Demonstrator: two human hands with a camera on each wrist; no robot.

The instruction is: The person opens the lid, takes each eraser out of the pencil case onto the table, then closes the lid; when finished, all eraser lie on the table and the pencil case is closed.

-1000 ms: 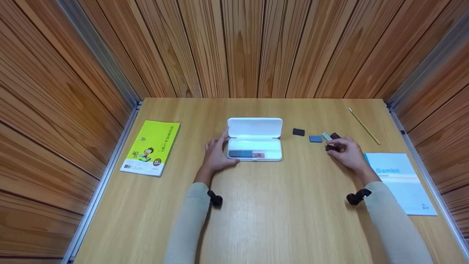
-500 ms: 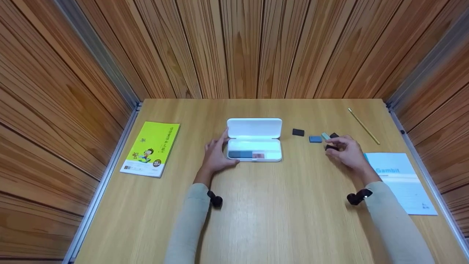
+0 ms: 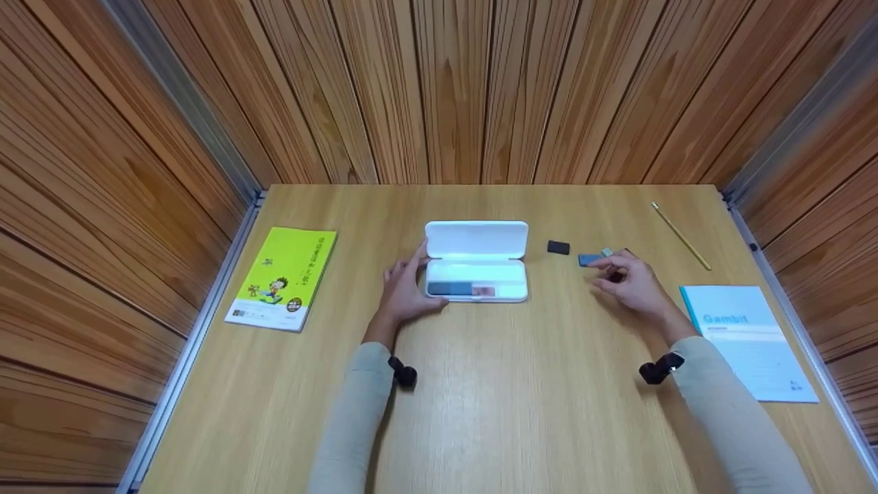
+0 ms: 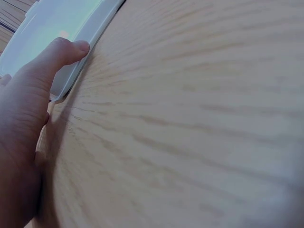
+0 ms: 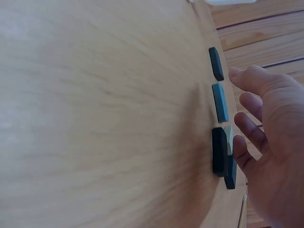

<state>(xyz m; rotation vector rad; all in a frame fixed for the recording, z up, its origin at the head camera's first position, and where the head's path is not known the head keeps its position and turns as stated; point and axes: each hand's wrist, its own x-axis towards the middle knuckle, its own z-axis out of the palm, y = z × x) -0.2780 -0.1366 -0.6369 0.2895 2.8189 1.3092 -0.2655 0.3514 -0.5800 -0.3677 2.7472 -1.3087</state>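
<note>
My left hand [image 3: 403, 291] grips the left end of an opened white pencil case [image 3: 477, 267], its thumb [image 4: 71, 50] over the front rim. Inside the case lie a blue-grey block [image 3: 450, 289] and a pinkish one [image 3: 483, 291]. To the right my right hand [image 3: 634, 285] hovers over a row of small erasers, fingers loosely bent and holding nothing. Nearest it are a blue eraser [image 5: 220, 102], a black eraser [image 5: 219, 152], a pale green eraser [image 5: 229, 138] and another dark eraser [image 5: 231, 173]. A separate black eraser [image 3: 559, 247] lies closer to the case.
A yellow-green book [image 3: 285, 274] lies at the left of the wooden table [image 3: 507, 398]. On the right are a white-and-blue "Gambit" notebook [image 3: 748, 343] and a pencil [image 3: 681, 235]. Wood-panelled walls [image 3: 453, 89] enclose the back and sides.
My right hand has shifted left from the dark eraser toward the blue one, now partly covering the blue and pale green erasers. The left hand and pencil case stay put.
</note>
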